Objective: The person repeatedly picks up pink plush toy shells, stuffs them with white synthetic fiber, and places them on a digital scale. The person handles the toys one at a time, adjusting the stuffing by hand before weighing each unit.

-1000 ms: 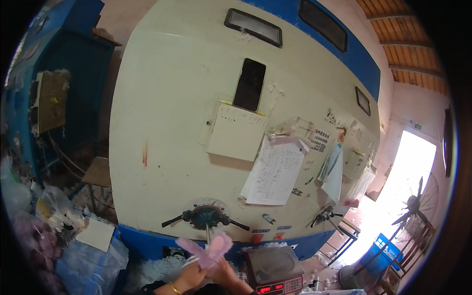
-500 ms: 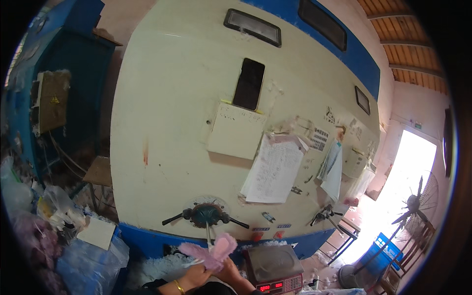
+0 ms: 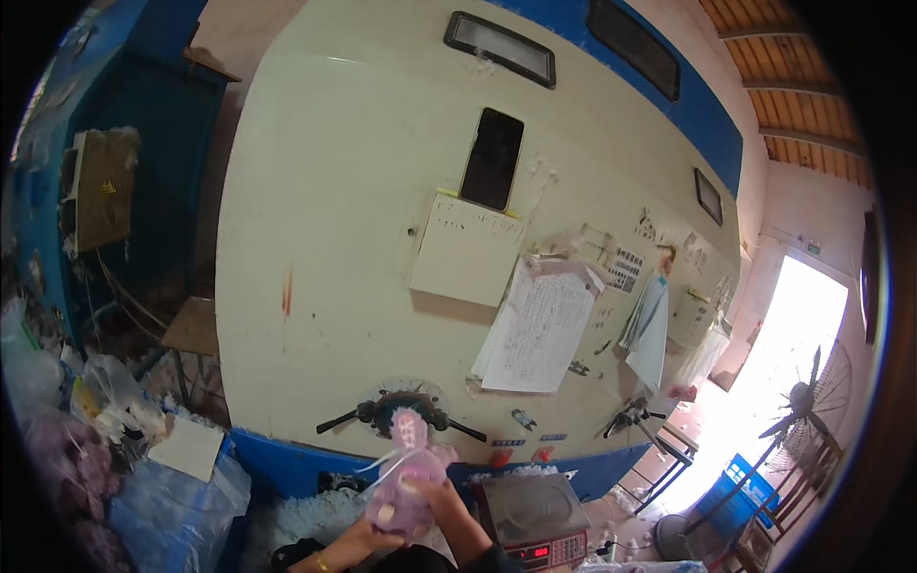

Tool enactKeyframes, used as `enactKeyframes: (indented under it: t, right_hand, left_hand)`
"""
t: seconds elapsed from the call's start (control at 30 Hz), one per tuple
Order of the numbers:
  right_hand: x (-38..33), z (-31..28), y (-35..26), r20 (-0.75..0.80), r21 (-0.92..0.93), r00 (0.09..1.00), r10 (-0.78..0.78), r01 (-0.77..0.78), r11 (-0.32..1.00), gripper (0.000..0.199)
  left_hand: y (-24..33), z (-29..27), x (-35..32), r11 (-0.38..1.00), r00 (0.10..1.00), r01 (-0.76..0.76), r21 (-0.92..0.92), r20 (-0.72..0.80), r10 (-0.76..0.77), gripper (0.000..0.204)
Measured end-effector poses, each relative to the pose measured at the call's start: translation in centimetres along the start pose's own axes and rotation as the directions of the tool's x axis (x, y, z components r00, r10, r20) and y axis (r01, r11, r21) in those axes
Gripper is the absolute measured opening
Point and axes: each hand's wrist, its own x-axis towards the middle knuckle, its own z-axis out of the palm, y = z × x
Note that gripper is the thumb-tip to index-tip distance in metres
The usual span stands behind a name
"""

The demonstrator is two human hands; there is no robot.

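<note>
A lilac-pink plush toy (image 3: 406, 482) with fuzzy fabric is between my two hands, at the lower middle. My left hand (image 3: 371, 537) is closed on its lower left part, with a yellow bangle at the wrist. My right hand (image 3: 447, 504) grips its right side, the thumb lying across the front. A thin white strip (image 3: 377, 465) hangs off the toy's left side. Directly behind it is the dark round machine head (image 3: 382, 411) with two black handles. The toy covers the head's metal tube, so I cannot tell whether it sits on it.
Right of my hands stands a weighing scale (image 3: 535, 509) with a red display. The cream machine panel (image 3: 325, 220) rises ahead, with a phone (image 3: 492, 159) and paper sheets (image 3: 544, 325) on it. White fluff (image 3: 306, 523) lies left of my hands, beside plastic bags (image 3: 172, 516). A fan (image 3: 807, 393) stands far right.
The toy has turned upright and shows a fuller front, where before it looked flatter with two flaps pointing up. My right hand has shifted up its side. The metal tube is now hidden.
</note>
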Motion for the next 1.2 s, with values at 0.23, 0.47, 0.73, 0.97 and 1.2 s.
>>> enactKeyframes:
  t: [0.23,0.47,0.73,0.97,1.2]
  right_hand:
    - [4.4,-0.3,0.0,-0.119,0.135,0.983,0.140,-0.123,0.983,0.037]
    - [0.0,-0.5,2.5,-0.119,-0.062,0.989,-0.084,0.077,0.995,0.044]
    - [-6.1,-5.4,4.4,-0.162,-0.299,0.978,-0.131,0.078,0.951,0.048]
    - [-7.5,-16.0,4.4,-0.068,-0.485,0.997,-0.036,-0.002,0.874,0.050]
    - [-11.6,-18.3,1.3,-0.073,-0.953,0.988,0.134,-0.109,0.283,0.038]
  left_hand:
    - [2.9,3.7,2.4,0.976,0.988,0.103,-0.191,-0.089,-0.122,0.045]
    - [0.7,4.2,-2.7,0.964,0.989,0.066,-0.257,-0.111,-0.098,0.037]
    - [-4.0,-2.1,-7.3,0.876,0.977,-0.080,0.475,-0.137,0.163,0.036]
    - [4.9,-16.6,-27.9,-0.035,0.313,0.936,0.349,-0.787,0.532,0.044]
    - [7.3,-23.6,-41.0,-0.159,0.161,0.983,0.088,-0.831,0.533,0.025]
